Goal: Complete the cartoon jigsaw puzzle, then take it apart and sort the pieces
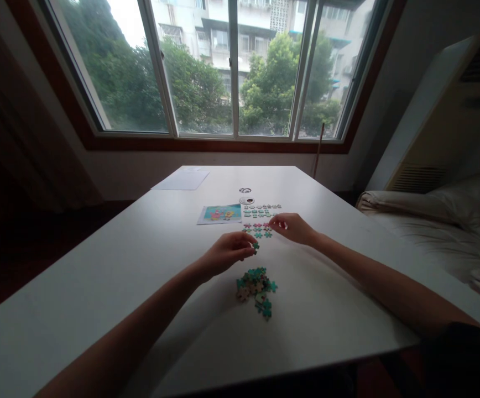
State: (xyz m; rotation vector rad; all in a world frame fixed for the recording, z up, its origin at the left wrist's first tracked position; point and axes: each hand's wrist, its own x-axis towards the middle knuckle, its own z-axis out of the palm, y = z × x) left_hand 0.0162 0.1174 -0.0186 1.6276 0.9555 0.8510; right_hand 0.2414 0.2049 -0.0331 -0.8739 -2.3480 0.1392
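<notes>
My left hand [227,251] is pinched shut on a small teal puzzle piece [256,247], held just above the white table [99,287]. My right hand [292,227] rests curled at the right end of several rows of laid-out puzzle pieces [259,218], fingertips on a piece there; what it grips is too small to name. A loose pile of teal and beige puzzle pieces [256,288] lies on the table just in front of my left hand.
A colourful reference picture [220,213] lies left of the rows. Beyond it sit a small round lid [246,200], a dark ring [245,190] and a sheet of paper [181,179]. A bed [451,221] stands right of the table; windows behind.
</notes>
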